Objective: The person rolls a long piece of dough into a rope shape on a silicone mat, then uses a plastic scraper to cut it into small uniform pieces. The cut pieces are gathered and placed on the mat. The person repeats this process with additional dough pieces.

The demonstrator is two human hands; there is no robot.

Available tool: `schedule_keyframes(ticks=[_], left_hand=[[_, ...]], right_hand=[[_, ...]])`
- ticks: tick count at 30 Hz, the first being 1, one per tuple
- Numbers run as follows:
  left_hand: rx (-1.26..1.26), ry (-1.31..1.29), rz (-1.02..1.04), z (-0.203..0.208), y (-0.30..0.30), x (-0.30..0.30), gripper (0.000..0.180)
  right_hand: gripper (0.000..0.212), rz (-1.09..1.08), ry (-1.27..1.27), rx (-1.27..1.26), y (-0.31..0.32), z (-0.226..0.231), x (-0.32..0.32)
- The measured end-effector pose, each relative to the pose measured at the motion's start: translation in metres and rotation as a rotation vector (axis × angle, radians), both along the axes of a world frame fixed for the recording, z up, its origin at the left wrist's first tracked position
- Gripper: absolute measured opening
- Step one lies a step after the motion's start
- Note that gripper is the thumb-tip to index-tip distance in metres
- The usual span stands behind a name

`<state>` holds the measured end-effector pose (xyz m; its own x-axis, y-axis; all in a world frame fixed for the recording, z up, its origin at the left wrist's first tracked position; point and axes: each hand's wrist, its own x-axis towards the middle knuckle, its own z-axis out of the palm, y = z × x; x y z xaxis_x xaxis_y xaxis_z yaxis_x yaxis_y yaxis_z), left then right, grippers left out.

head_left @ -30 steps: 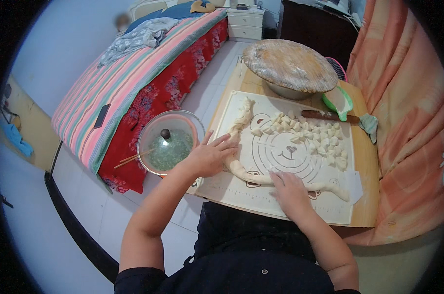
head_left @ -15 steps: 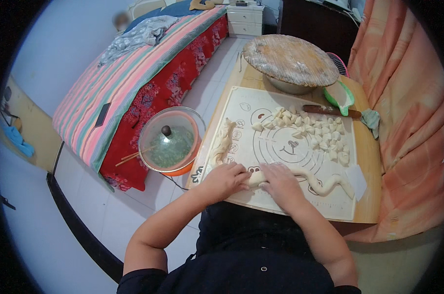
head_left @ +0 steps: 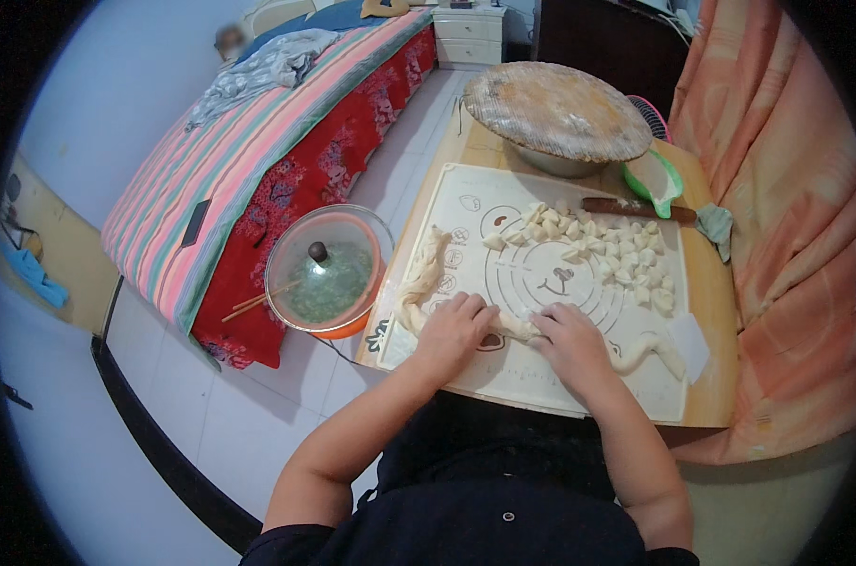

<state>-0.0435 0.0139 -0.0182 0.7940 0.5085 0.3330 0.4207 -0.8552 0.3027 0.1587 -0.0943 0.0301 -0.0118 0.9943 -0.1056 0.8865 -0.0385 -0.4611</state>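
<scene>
Both hands press flat on a long pale rope of dough (head_left: 522, 330) near the front edge of a small wooden worktop (head_left: 711, 311). The left hand (head_left: 454, 330) and the right hand (head_left: 571, 341) lie side by side, palms down and fingers spread narrow over the rope, gripping nothing else. The rope lies on a cream silicone pastry mat printed with circles (head_left: 503, 373); one end curls up along the mat's left edge, the other snakes toward the front right corner.

Toward the back half of the mat sits a heap of small cut dough pieces (head_left: 598, 250). Beyond it, along the right side, lies a dark wooden-handled knife (head_left: 636, 208) beside a green plastic scoop (head_left: 656, 181) and a grey-green cloth (head_left: 717, 224). A round floured wooden board (head_left: 555, 108) covers a metal bowl at the back edge. Off the left edge, lower down, an orange basin under a glass lid (head_left: 329, 274) holds green filling, with chopsticks (head_left: 258, 300) resting at its rim. A bed with a striped cover (head_left: 249, 170) stands further left.

The step in hand looks like rolling the rope thinner and even. The next move would call for steady outward pressure from the middle, so the rope neither tears nor thickens at the ends.
</scene>
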Motion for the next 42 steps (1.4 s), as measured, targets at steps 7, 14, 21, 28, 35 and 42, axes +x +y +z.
schedule_keyframes(ticks=[7, 14, 21, 28, 35, 42], left_hand=[[-0.058, 0.105, 0.067, 0.007, -0.033, 0.004, 0.07], [-0.063, 0.184, -0.017, 0.01, -0.068, -0.025, 0.073], [-0.026, 0.179, 0.003, 0.009, -0.026, 0.008, 0.082], [-0.069, 0.234, 0.012, 0.005, -0.057, -0.015, 0.08], [-0.073, 0.026, 0.209, 0.027, 0.041, 0.043, 0.067], [-0.039, 0.114, 0.213, -0.013, 0.005, 0.054, 0.06]], right_hand=[[0.057, -0.067, -0.341, 0.227, 0.001, -0.034, -0.029], [0.056, -0.007, -0.266, 0.137, -0.036, -0.022, -0.041], [0.062, 0.014, -0.208, 0.134, -0.004, -0.021, -0.035], [0.067, 0.101, -0.194, 0.098, -0.032, -0.018, -0.046], [0.056, -0.247, -0.127, 0.166, 0.06, 0.001, 0.005], [0.054, -0.142, -0.339, 0.371, 0.054, -0.047, -0.01]])
